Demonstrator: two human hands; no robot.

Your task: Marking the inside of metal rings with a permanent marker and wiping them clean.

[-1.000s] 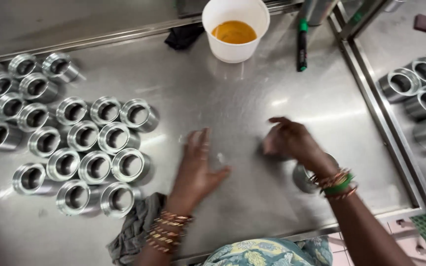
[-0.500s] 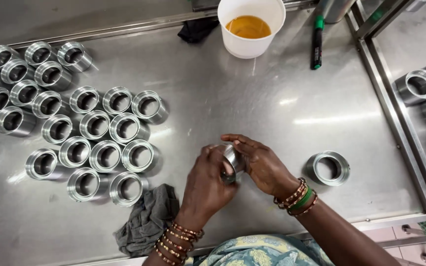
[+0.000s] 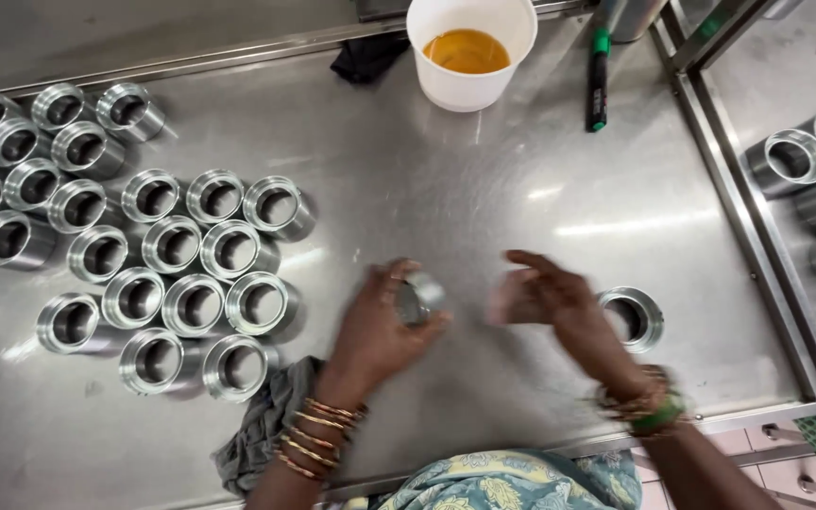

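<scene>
Left hand (image 3: 380, 326) pinching a small metal ring (image 3: 419, 298) above the steel counter (image 3: 446, 198), right hand (image 3: 550, 297) blurred, fingers loosely spread beside another ring (image 3: 631, 318), rows of rings (image 3: 167, 274) left, grey rag (image 3: 262, 430) near.

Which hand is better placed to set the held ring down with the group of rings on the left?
Left. The left hand already holds the metal ring in its fingers and lies nearer the grouped rings. The right hand is blurred, appears empty, and sits by the lone ring.
</scene>
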